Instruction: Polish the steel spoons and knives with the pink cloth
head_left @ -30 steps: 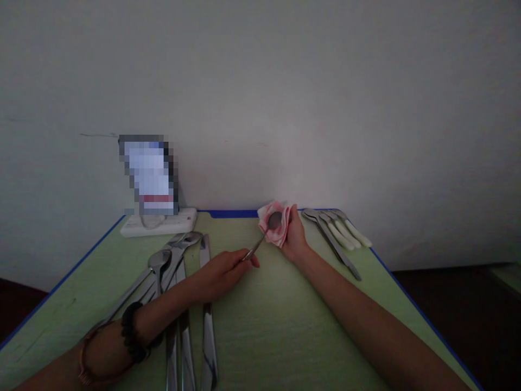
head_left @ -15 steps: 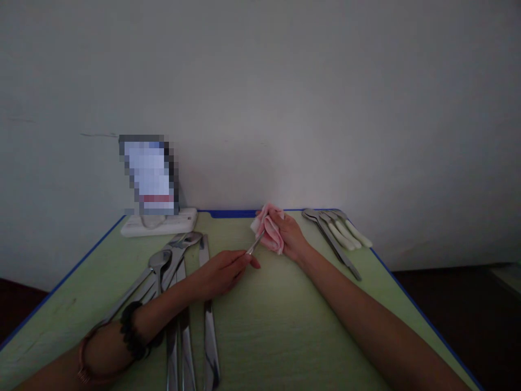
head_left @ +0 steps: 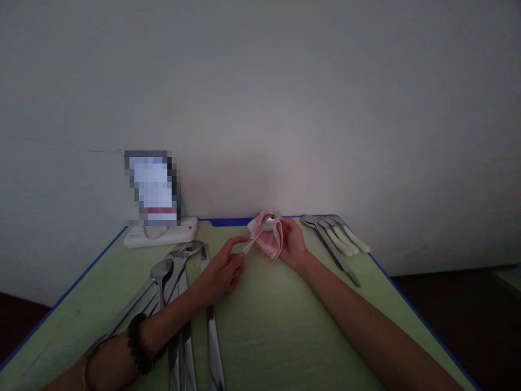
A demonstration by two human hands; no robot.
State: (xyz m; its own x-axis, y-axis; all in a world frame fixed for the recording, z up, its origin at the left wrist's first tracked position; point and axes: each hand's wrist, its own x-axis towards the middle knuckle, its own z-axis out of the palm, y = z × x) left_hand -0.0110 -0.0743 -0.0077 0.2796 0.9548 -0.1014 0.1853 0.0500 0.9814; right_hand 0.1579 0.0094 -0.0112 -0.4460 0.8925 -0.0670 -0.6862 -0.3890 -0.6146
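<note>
Between my hands, over the far middle of the table, is a shiny metal spoon. My left hand is closed on its handle, which slants up to the right. A pink and white cloth lies behind and around the spoon's bowl. The cloth is gripped by my right hand, whose fingers are partly hidden behind it. The bowl's inner side faces up and shows against the cloth.
Several metal spoons and knives lie in a pile under my left forearm. At the back right, metal cutlery lies beside several pieces with pale handles. A blurred-out phone leans on a white stand at the back left, before the wall.
The cloth has opened away from the spoon's bowl, which was wrapped up before and now shows. My left hand's fingers have shifted on the handle. The view has tilted slightly up.
</note>
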